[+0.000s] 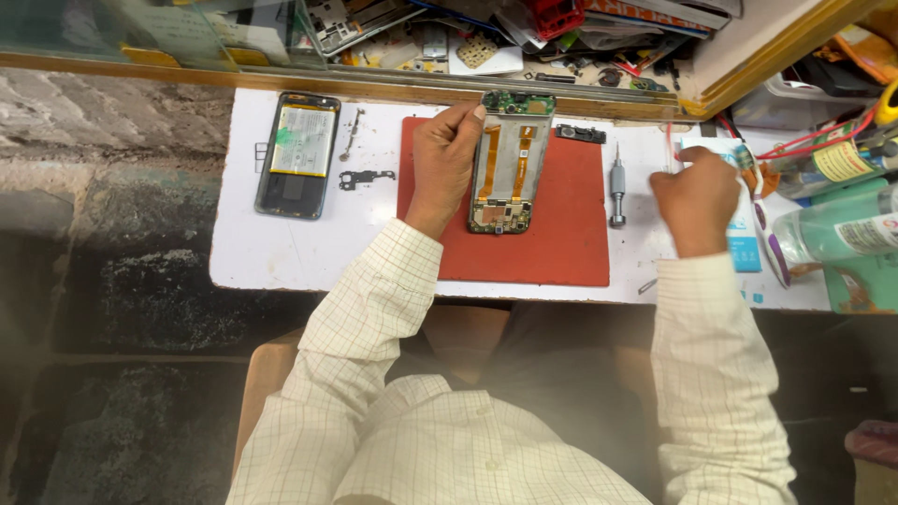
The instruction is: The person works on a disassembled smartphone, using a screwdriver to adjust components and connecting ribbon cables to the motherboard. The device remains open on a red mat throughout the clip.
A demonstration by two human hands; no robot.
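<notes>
Item: opened phone frame with green circuit board and orange flex cables (pixel 511 161), on red mat (pixel 552 234), centre of white worktop (pixel 281 252). Likely light, stiff, fragile; hold by edges. Left hand (pixel 443 159) fingers grip its left edge. Right hand (pixel 697 194), at right near silver screwdriver (pixel 617 187), loosely curled; contents unclear.

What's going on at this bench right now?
A person is working on an opened phone. The left hand steadies the phone frame with its orange flex cables on the red mat. The right hand reaches toward clutter at the bench's right side; what it grips is unclear. A small screwdriver lies between them, and a back shell with battery sits left.
</notes>
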